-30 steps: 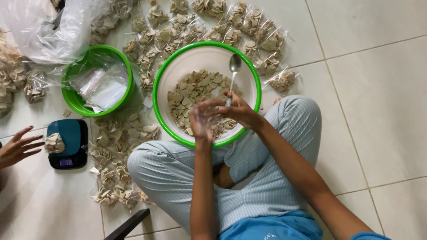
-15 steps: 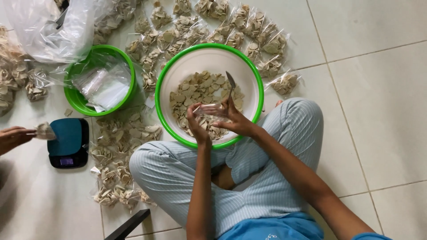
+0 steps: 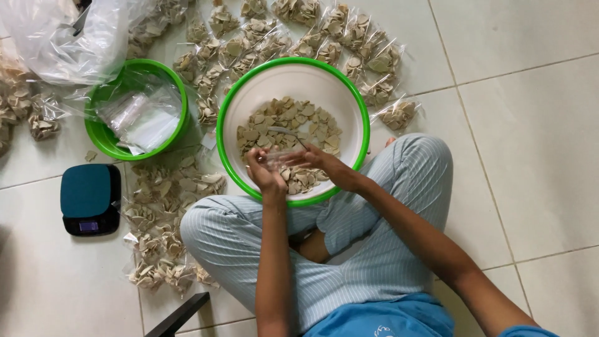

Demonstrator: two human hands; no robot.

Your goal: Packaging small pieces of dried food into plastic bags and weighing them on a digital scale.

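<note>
While both hands meet over the white bowl (image 3: 249, 93) of beige chips (image 3: 293, 118), the left hand (image 3: 265, 175) pinches a small clear bag (image 3: 281, 157). The right hand (image 3: 324, 163) grips the bag's other edge and a spoon (image 3: 281, 131), fingers pressed together.

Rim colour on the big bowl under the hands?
Green rim, white inside; the big bowl shows best in the head view.

A small clear plastic bag (image 3: 282, 157), open and crumpled, is held at frame centre over a green-rimmed white bowl (image 3: 249, 93) of pale beige chips (image 3: 293, 118); a metal spoon (image 3: 286, 132) lies tilted among them.
</note>
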